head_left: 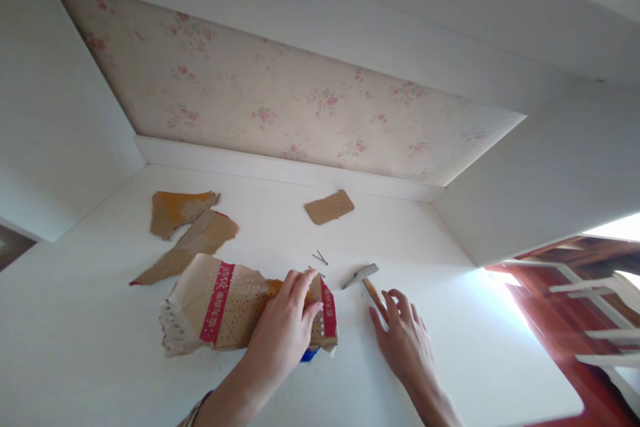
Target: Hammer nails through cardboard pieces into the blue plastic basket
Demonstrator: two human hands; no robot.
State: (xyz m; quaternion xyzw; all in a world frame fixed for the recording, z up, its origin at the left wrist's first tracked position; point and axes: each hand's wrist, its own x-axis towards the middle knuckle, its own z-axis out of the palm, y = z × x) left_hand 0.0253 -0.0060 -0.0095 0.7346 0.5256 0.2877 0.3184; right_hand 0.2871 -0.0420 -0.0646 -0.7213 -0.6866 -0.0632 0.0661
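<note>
Wallpaper (280, 90): floral, far ahead of both hands.
Desk (460, 347): white, below both hands, spreading ahead and to either side.
Carton (235, 307): perforated card, red bands, flattish, long axis side to side. Under the left hand, most of it out to that hand's left; crumpled end farthest left.
Left hand (283, 317): on top of the carton near its right end. Fingers bunched, thumb a bit apart. Can't tell if it's pinching anything.
Right hand (403, 333): on the hammer (375, 298), thumb one side of the handle, fingers curled on the other. Can't tell how tight.
Scraps (197, 240): two torn brown pieces, meeting, ahead-left of the left hand, past the carton.
Hammer axis: handle runs from the right hand forward and left; head at far end, lying roughly across it, just right of the carton's right end. Right hand is clearly nearer.
Card (330, 207): small, dotted, well ahead, between the hands side to side.
Blue bit (309, 355): pokes from under the carton's near edge, just right of the left wrist.
Nails (323, 259): two crossed, just beyond left fingertips, ahead-left of the right hand. Possible third at the fingertips, partly hidden.
</note>
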